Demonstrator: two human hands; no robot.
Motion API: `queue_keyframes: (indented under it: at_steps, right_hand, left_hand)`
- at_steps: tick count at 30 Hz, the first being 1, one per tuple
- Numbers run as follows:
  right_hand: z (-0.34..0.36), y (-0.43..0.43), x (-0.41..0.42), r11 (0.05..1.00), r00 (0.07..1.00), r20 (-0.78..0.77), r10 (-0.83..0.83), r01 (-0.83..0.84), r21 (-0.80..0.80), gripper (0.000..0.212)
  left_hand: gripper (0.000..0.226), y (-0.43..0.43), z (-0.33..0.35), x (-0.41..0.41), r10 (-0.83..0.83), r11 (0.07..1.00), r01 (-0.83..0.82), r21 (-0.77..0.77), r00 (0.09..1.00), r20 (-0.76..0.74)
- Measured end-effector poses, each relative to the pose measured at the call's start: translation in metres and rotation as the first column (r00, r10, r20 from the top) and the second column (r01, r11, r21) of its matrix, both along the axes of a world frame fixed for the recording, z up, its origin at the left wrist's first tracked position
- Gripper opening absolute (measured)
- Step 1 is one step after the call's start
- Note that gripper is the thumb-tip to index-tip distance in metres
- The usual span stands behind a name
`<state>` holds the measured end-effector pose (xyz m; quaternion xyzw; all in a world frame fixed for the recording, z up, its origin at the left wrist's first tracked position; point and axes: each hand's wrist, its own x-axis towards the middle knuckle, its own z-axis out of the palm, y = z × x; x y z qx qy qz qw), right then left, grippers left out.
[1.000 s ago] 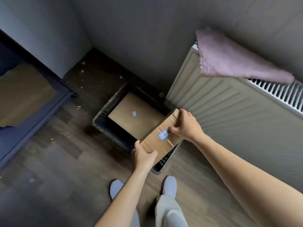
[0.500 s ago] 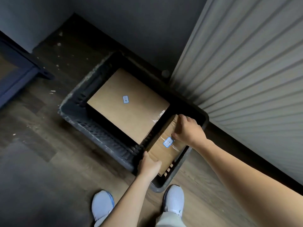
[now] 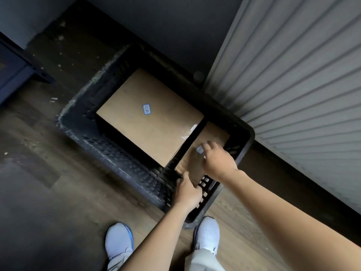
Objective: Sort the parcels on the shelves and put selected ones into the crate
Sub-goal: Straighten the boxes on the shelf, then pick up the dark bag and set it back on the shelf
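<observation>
Head: small parcel [image 3: 212, 133] down in crate [image 3: 248, 133], in gap between big parcel [image 3: 148, 122] and right wall. Left hand [image 3: 186, 192] pinching near end. Right hand [image 3: 218, 161] over middle, fingers curled, blurred, so can't tell grip. Crate on floor [image 3: 48, 192] beside radiator [image 3: 293, 75].

crate [image 3: 78, 122]: dusty black plastic | large parcel [image 3: 156, 130]: matt brown cardboard, glossy tape [image 3: 190, 130] | floor [image 3: 39, 173]: matt wood grain

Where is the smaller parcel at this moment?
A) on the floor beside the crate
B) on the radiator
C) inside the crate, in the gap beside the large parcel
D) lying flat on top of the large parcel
C: the smaller parcel sits within the walls of the crate, in the narrow gap next to the large parcel.
</observation>
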<state>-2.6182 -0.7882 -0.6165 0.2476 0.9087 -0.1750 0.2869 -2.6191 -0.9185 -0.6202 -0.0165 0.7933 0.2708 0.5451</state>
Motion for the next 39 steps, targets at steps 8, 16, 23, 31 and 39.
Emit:
queue_keyframes:
  at_steps: [8, 16, 23, 31, 39]
  right_hand:
    - [0.142, -0.051, -0.039, 0.929, 0.935, -0.204, -0.290, 0.224, -0.296, 0.042]
    - [0.370, -0.131, -0.111, 0.721, 0.780, -0.356, -0.515, 0.170, -0.671, 0.030]
    - [0.568, -0.218, -0.138, 0.575, 0.741, -0.428, -0.518, -0.069, -0.815, 0.021]
    - [0.737, -0.342, -0.133, 0.465, 0.723, -0.592, -0.357, -0.412, -0.784, 0.020]
    - [0.830, -0.529, -0.121, 0.292, 0.657, -0.714, -0.244, -0.652, -0.700, 0.018]
  left_hand:
    - [0.033, -0.028, 0.123, -0.050, 0.251, 0.960, -0.241, 0.140, 0.966, -0.056]
    - [0.030, -0.115, 0.360, -0.138, 0.600, 0.773, -0.434, 0.463, 0.735, -0.314]
    - [0.027, -0.213, 0.578, -0.141, 0.776, 0.629, -0.472, 0.617, 0.423, -0.467]
    - [0.021, -0.344, 0.751, -0.097, 0.882, 0.450, -0.427, 0.785, 0.076, -0.464]
    - [0.020, -0.520, 0.834, -0.069, 0.846, 0.400, -0.372, 0.838, -0.203, -0.493]
